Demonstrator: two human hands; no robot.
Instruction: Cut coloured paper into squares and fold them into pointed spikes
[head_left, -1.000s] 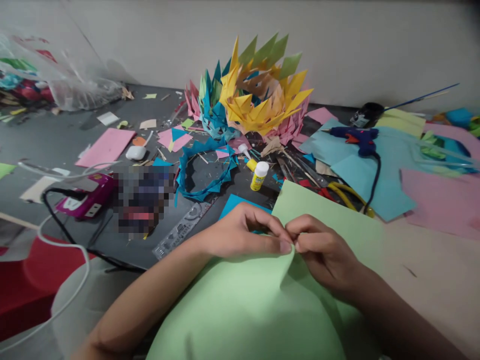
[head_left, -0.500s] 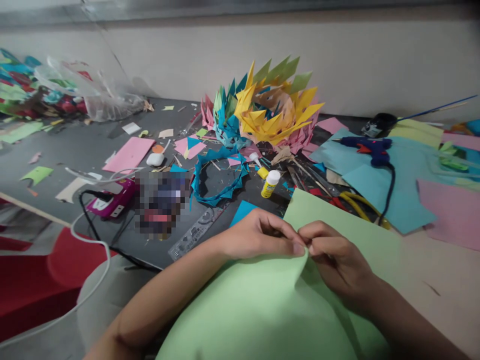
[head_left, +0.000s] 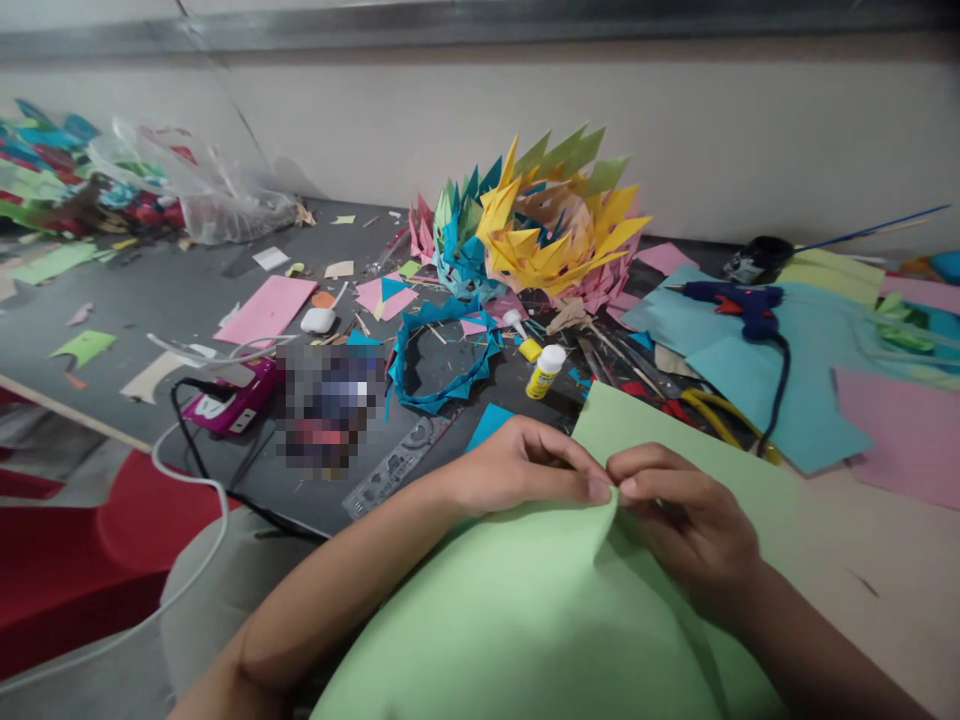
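Observation:
A large light green sheet of paper (head_left: 525, 620) bulges toward me, its far edge bent into a peak between my hands. My left hand (head_left: 525, 470) pinches that edge between thumb and fingers. Just to the right, my right hand (head_left: 686, 510) has thumb and forefinger closed on the same edge, its fingertips almost touching the left ones. Beneath and beyond lies another light green sheet (head_left: 720, 460) on the table. A corner of blue paper (head_left: 491, 422) shows behind my left hand.
Beyond my hands stand a glue stick (head_left: 546, 372), a blue folded-paper ring (head_left: 397, 350) and a yellow pointed paper crown (head_left: 517, 250). A clear ruler (head_left: 397, 465) lies left, near a purple power adapter (head_left: 232, 400). On the right are a glue gun (head_left: 739, 300) and yellow-handled scissors (head_left: 712, 415).
The view has shifted slightly, so the table things sit a little lower and to the right. My right fingertips have loosened slightly along the paper's edge; my left hand keeps its pinch.

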